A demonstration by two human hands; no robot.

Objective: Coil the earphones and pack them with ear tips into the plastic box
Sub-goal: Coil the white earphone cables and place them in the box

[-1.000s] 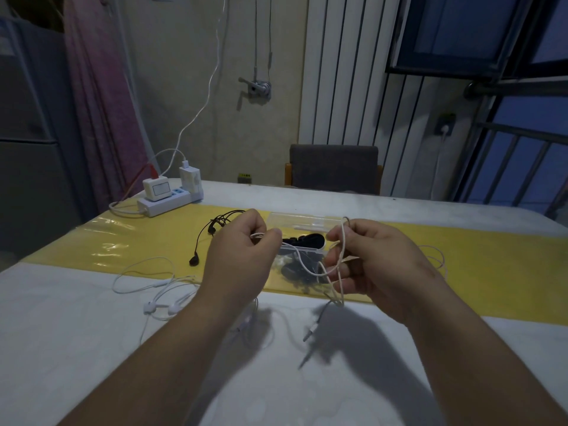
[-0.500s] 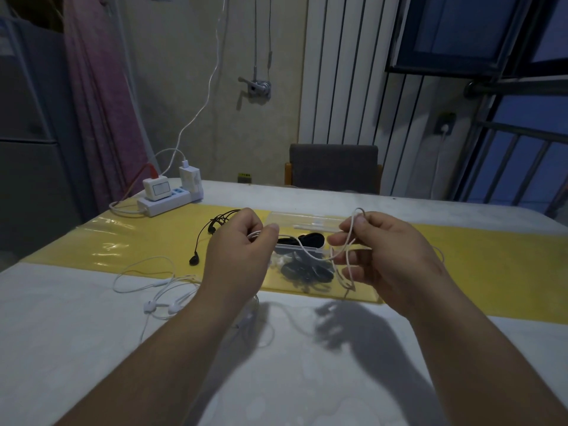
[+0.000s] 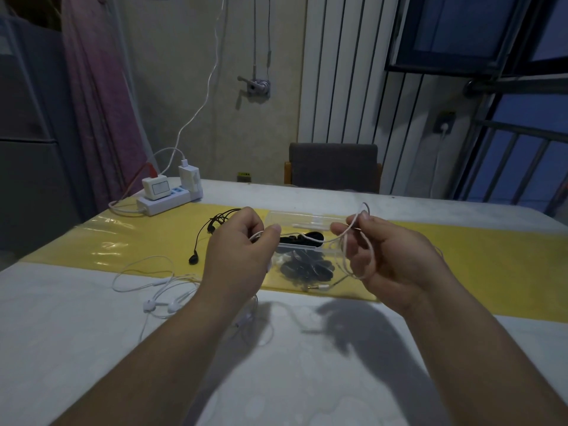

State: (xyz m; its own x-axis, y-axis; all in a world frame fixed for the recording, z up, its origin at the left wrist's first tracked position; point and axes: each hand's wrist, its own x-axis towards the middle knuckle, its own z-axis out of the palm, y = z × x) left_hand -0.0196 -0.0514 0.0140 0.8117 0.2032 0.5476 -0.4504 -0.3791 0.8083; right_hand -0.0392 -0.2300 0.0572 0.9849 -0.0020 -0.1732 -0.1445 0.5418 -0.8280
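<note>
A white earphone cable [image 3: 356, 238] is stretched between my two hands above the table. My left hand [image 3: 238, 250] pinches one stretch of it between thumb and fingers. My right hand [image 3: 390, 250] pinches several loops of the same cable, which hang below the fingers; its jack plug [image 3: 319, 285] dangles near the yellow runner. Behind the hands lies a clear plastic box [image 3: 299, 222], open, with black ear tips [image 3: 302, 239] inside. A small clear bag of dark ear tips [image 3: 305, 267] lies in front of it. White earbuds [image 3: 161, 304] rest on the table at left.
A black pair of earphones [image 3: 203, 238] lies on the yellow runner [image 3: 461, 265] left of my hands. A white power strip with chargers [image 3: 170, 195] sits at the table's far left corner. A grey chair [image 3: 333, 167] stands behind the table.
My right hand has risen and moved right, drawing another loop of white cable up. The jack plug has lifted from the white cloth toward the runner's edge. The left hand barely moved.
</note>
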